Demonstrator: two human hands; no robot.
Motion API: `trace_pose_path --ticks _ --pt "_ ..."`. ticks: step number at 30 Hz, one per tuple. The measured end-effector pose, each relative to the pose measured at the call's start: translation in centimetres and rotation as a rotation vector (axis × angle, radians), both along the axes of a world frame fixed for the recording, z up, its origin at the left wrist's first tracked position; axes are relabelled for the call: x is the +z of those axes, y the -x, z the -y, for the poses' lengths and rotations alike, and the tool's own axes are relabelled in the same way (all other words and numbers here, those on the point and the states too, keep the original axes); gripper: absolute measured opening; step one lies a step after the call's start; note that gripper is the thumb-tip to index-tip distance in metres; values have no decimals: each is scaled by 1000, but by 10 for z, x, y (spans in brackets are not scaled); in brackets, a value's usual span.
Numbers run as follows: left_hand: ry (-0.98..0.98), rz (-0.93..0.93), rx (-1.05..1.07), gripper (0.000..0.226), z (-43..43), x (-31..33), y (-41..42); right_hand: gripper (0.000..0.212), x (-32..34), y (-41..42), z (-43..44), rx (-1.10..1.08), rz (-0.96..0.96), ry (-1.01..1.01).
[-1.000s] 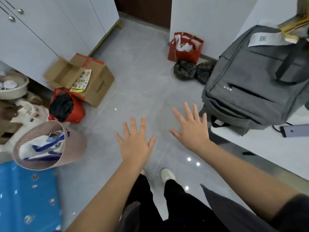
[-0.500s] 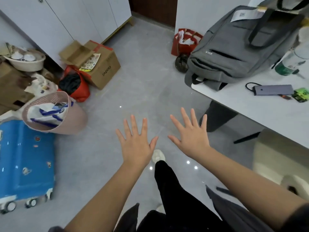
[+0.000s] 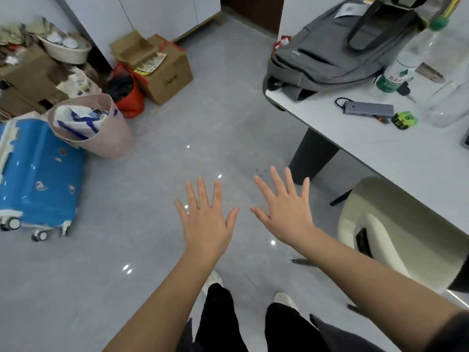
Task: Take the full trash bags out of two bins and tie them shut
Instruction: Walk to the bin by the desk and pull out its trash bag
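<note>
My left hand (image 3: 205, 222) and my right hand (image 3: 286, 209) are stretched out over the grey floor, palms down, fingers spread, holding nothing. A pink perforated bin (image 3: 106, 133) stands at the left, well away from both hands. A white and blue bag (image 3: 78, 118) fills its mouth. Behind the bin sits a red bag (image 3: 132, 100) with dark contents (image 3: 119, 86) showing at its top.
A blue suitcase (image 3: 38, 174) lies on the floor at the left. Cardboard boxes (image 3: 165, 72) and clutter crowd the back left corner. A white table (image 3: 380, 148) at the right carries a grey backpack (image 3: 342, 47), bottles and a hub. A cream chair (image 3: 380, 224) stands beside it.
The view has swung right and back: the bin and boxes slid to the left, more of the table and the chair came into sight. Both hands stay spread and empty.
</note>
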State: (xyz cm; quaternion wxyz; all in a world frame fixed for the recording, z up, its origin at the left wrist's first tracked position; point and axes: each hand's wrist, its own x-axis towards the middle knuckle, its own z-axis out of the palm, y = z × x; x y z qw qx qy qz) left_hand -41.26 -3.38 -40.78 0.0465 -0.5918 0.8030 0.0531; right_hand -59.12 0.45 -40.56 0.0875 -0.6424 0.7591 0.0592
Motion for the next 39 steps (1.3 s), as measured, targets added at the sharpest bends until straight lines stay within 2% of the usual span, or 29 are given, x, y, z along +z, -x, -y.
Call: trace_pose_path --ticks 8,14,21,26,33,39 --pt "-21 -22 145 73 -140 -4 87 72 1 89 -116 137 13 -23" --pt "26 -10 133 73 -235 4 134 71 -3 136 -205 159 37 33" --pt "-7 4 161 74 -374 -1 179 70 -9 181 -341 184 19 125" --pt "10 -43 231 72 -477 10 210 70 2 212 -432 217 30 86" --pt "24 -40 305 74 -559 30 271 68 14 271 -505 325 35 91" --pt "-7 -56 400 74 -618 13 366 67 3 357 -550 441 29 65"
